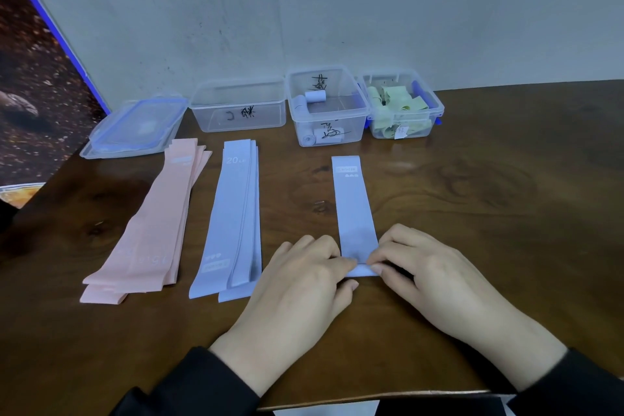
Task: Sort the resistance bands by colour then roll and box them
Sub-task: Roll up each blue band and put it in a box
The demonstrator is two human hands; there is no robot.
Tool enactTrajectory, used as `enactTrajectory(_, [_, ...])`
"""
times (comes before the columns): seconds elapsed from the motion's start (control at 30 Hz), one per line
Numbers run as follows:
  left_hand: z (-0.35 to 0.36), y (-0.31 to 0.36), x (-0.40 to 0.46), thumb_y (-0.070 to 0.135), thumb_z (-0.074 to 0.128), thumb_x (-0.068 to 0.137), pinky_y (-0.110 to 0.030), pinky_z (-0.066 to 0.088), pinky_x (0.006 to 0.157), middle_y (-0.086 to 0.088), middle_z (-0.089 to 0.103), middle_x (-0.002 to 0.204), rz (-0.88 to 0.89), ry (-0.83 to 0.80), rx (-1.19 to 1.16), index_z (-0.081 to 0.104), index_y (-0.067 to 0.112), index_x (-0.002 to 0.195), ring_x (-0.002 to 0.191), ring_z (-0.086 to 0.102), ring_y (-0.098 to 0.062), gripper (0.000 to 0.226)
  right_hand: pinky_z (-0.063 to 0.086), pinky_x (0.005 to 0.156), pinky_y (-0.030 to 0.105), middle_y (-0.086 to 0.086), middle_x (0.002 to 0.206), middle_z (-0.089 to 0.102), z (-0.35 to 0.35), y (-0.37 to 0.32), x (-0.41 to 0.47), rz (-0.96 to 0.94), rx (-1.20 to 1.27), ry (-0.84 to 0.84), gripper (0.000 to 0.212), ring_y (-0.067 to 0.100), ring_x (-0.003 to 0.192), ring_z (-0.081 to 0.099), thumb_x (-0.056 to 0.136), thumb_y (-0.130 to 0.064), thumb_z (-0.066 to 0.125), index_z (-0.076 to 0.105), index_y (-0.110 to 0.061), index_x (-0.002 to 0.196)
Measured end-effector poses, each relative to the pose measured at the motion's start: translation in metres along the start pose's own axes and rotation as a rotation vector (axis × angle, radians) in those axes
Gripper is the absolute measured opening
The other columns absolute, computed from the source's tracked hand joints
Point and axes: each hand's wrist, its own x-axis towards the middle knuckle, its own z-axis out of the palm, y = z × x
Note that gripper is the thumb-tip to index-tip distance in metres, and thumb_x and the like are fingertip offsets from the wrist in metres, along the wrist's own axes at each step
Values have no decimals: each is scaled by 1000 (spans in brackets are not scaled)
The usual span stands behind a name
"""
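Here, a single blue band [354, 206] lies flat on the brown table [489, 213], running lengthwise from 12 o'clock toward 6 o'clock just right of centre. Its near end is folded over into a first small turn. The left hand [304, 280] and the right hand [429, 273] meet at that fold, one at each corner: on both hands the fingertips and thumb are curled in and pinch the turned-over edge of the band, with the heels of the hands resting on the table. Black sleeves [189, 385] cover both wrists.

At 9 o'clock from the hands lies a stack of blue bands [236, 213], laid flat, the top one printed "20 LB". Farther out at 9 o'clock lies a stack of pink bands [158, 216], fanned slightly and tilted, its far end leaning toward 1 o'clock.

Along the wall at 12 o'clock stand three clear plastic boxes in a row. The left box [238, 105] bears a black handwritten mark, and no contents show in it. The middle box [326, 105] holds several rolled blue bands. The right box [403, 105] holds pale green bands, loosely packed. At 10 o'clock, beside the left box, box lids [135, 128] with blue rims lie stacked on the table corner.
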Motion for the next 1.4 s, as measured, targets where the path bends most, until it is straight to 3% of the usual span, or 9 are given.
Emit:
enactTrajectory(0.23, [3, -2, 11, 52, 47, 91, -32, 47, 66, 13, 53, 89, -20, 6, 25, 73, 29, 106, 80, 49, -10, 38, 53, 59, 26, -21, 100, 50, 0, 7, 4, -10, -46, -51, 29, 3, 83, 53, 95, -49, 53, 73, -36, 111])
enactTrajectory(0.4, [2, -2, 15, 33, 68, 89, -28, 44, 68, 12, 56, 92, 16, 26, -19, 68, 28, 98, 81, 49, -9, 10, 49, 60, 23, -20, 101, 48, -4, 9, 12, -18, -101, -108, 33, 5, 81, 51, 99, -50, 43, 69, -38, 113])
enactTrajectory(0.5, [4, -6, 16, 25, 73, 86, -28, 43, 64, 11, 56, 88, 8, 47, -29, 72, 26, 92, 78, 49, -10, 6, 39, 56, 13, -23, 102, 47, -3, 8, 16, 3, -87, -98, 26, -1, 74, 48, 96, -48, 50, 64, -38, 115])
enactTrajectory(0.67, [8, -12, 24, 34, 55, 90, -33, 45, 63, 12, 52, 86, -8, 41, -16, 75, 27, 99, 78, 47, -11, 23, 46, 60, 15, -24, 106, 49, -3, 13, 17, 17, -46, -108, 29, -1, 79, 54, 92, -56, 55, 67, -41, 114])
enactTrajectory(0.83, [11, -14, 25, 36, 64, 91, -35, 50, 71, 11, 56, 97, -35, 36, -65, 67, 28, 113, 86, 52, -10, 24, 50, 57, 21, -21, 101, 50, 1, 13, 22, 30, -56, -69, 31, 1, 74, 54, 98, -48, 48, 71, -35, 115])
enactTrajectory(1.0, [15, -17, 29, 33, 64, 93, -37, 50, 71, 10, 56, 95, -56, 49, -67, 68, 28, 112, 86, 52, -11, 20, 37, 52, 12, -19, 97, 52, 7, 10, 23, 71, -104, -3, 26, 3, 76, 52, 99, -41, 51, 71, -30, 110])
enactTrajectory(1.1, [16, -18, 31, 29, 65, 93, -37, 49, 68, 9, 56, 93, -67, 60, -68, 71, 25, 111, 82, 52, -13, 19, 29, 55, 7, -20, 98, 55, 9, 11, 23, 74, -106, 16, 26, 2, 78, 53, 94, -46, 58, 67, -30, 112])
enactTrajectory(1.27, [19, -18, 32, 33, 60, 97, -33, 46, 67, 8, 57, 92, -80, 73, -29, 72, 24, 119, 83, 51, -12, 27, 44, 55, 16, -21, 99, 53, 9, 15, 25, 84, -104, 34, 21, 3, 81, 53, 94, -46, 59, 68, -33, 108])
enactTrajectory(1.4, [17, -17, 33, 40, 50, 97, -34, 48, 77, 9, 56, 104, -91, 47, -18, 64, 26, 125, 93, 52, -12, 35, 51, 58, 26, -18, 97, 52, 10, 18, 31, 72, -136, 28, 29, 7, 83, 54, 98, -47, 50, 71, -31, 112])
